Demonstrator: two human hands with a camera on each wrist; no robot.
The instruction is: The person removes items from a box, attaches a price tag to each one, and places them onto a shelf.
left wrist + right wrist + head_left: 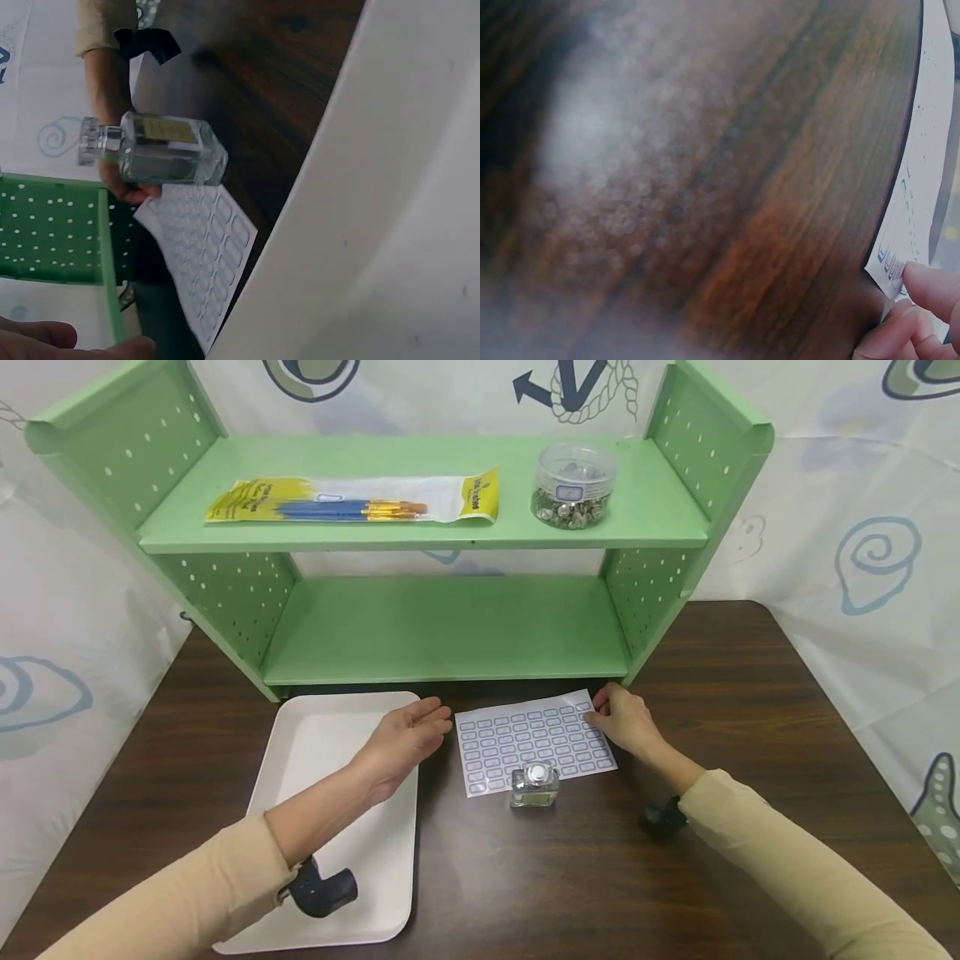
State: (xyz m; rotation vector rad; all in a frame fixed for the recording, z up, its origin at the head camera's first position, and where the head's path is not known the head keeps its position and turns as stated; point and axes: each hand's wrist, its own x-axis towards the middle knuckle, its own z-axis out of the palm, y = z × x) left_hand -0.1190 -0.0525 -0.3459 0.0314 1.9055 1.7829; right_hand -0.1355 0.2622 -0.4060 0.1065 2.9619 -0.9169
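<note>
A white sheet of small blue-framed label stickers (510,735) lies on the dark table. My right hand (624,720) pinches its far right edge between thumb and fingers; the right wrist view shows the thumb (930,289) on the sheet's corner. My left hand (401,743) hovers above the right side of a white tray (341,910), fingers extended and holding nothing, just left of the sheet. A clear glass perfume bottle (534,787) stands upright at the sheet's front edge. In the left wrist view the bottle (169,150) carries a pale gold label.
Behind the sheet stands a green two-tier shelf (450,627). Its upper board holds a pack of paintbrushes (352,502) and a clear round jar (573,485) of small metallic pieces. A patterned white cloth (847,460) hangs behind the dark wooden table (750,693).
</note>
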